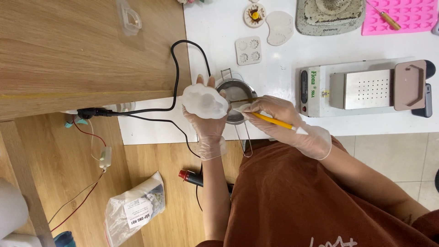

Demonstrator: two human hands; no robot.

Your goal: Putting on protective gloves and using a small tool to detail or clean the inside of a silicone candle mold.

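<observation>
I sit at the white table (320, 128), its near edge running just in front of my lap, with a wooden top (87, 45) butting against it on my left and wood floor (155, 183) below. The biggest thing on the white surface is the flat electric heating unit (361, 89) with a perforated metal plate, just to the right of my hands. Farther back lie a pink silicone mould (407, 16), a grey tray (329, 16), and small white moulds (248, 50).

Right at the table's edge sits a small metal pot (235, 93) with a wire handle hanging over the side. My left hand (206, 123), gloved, is closed around a white cloud-shaped mould (205, 101), holding it tipped beside the pot and touching its rim. My right hand (283, 121), also gloved, pinches a yellow-handled tool (274, 122) like a pencil, its tip reaching over the pot.

I judge the work midway: one round mould (254, 14) at the back looks coloured in, the others bare, and I cannot see what is inside the piece I hold.

A black cable (176, 73) loops just left of my left hand; room is tight there and by the heater, open toward the back.
</observation>
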